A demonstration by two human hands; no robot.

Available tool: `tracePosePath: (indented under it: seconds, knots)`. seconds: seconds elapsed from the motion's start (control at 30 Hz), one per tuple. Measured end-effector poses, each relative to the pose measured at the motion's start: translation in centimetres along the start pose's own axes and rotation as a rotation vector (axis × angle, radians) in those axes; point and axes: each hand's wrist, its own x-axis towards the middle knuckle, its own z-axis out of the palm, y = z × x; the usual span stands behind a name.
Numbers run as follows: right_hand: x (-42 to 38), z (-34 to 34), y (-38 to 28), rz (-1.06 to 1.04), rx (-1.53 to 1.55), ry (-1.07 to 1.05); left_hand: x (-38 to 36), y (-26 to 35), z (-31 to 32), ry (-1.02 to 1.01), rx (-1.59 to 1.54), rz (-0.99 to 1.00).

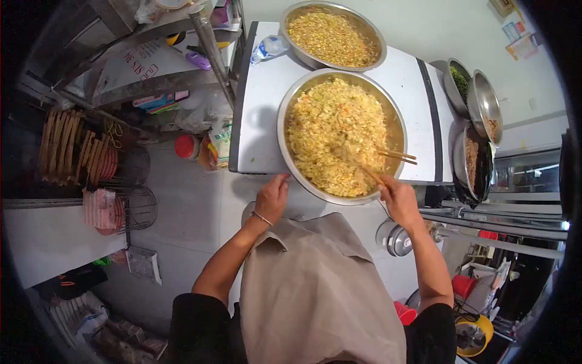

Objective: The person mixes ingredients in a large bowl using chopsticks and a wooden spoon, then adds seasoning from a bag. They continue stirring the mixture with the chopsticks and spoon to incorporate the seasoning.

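Observation:
A large metal bowl (288, 151) full of a yellow mixture (339, 121) with orange and green bits stands at the front edge of the white table (260, 148). My right hand (397, 199) is closed around a wooden utensil (371, 175) whose far end is sunk in the mixture and blurred. A pair of chopsticks (397, 156) lies over the bowl's right rim. My left hand (273, 195) is near the table's front edge, left of the bowl, fingers close together and curled; nothing can be made out in it.
Behind stands a second metal bowl (381, 51) of similar mixture, beside a blue-white plastic bag (270, 48). Several metal bowls, one with greens (459, 82), stand at the right. A metal shelf (145, 85) borders the left. A lidded pot (400, 241) is below, right.

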Motion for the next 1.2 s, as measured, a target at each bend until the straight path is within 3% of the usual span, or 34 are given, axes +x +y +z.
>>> tracePosePath:
  seconds: [0.03, 0.13, 0.23, 0.33, 0.37, 0.5, 0.6, 0.73, 0.87, 1.0, 1.13, 1.17, 1.2]
  knots:
    - [0.1, -0.6, -1.1, 0.054, -0.076, -0.058, 0.0, 0.8, -0.1, -0.008, -0.088, -0.117]
    - [-0.5, -1.7, -2.6, -0.167, -0.194, -0.004, 0.1, 1.6, 1.9, -0.039, -0.598, -0.373]
    - [-0.8, -2.1, -2.7, -0.196, -0.327, -0.089, 0.9, 2.2, 3.4, -0.052, -0.783, -0.474]
    - [-0.7, 2.1, -1.3, -0.331, -0.393, -0.175, 1.1, 3.1, 4.2, 0.062, -0.883, -0.533]
    - [0.0, 2.5, -0.9, -0.282, -0.432, -0.266, 1.0, 3.3, 4.4, 0.060, -0.878, -0.551]
    - [1.3, -1.7, -1.3, -0.341, -0.328, -0.063, 1.0, 3.2, 3.8, 0.063, -0.874, -0.570]
    - [1.3, -0.7, 0.4, -0.385, -0.591, -0.223, 1.0, 3.4, 4.2, 0.074, -0.864, -0.559]
    - [2.2, 2.3, 1.2, -0.531, -0.450, -0.182, 0.9, 4.1, 3.9, 0.085, -0.832, -0.548]
    - [1.8, -3.4, -0.8, -0.475, -0.349, -0.081, 0.9, 3.8, 3.8, 0.075, -0.815, -0.539]
    - [2.5, 1.9, 0.8, -0.557, -0.385, -0.225, 0.9, 3.8, 4.0, 0.069, -0.818, -0.559]
    - [2.5, -2.6, -0.3, -0.530, -0.255, -0.162, 1.1, 3.8, 3.5, 0.055, -0.780, -0.562]
    - [2.1, -4.0, -1.3, -0.433, -0.342, -0.204, 1.0, 3.9, 3.6, 0.063, -0.786, -0.566]
    - [2.2, -2.5, -0.8, -0.462, -0.329, -0.227, 1.0, 3.9, 3.7, 0.071, -0.792, -0.570]
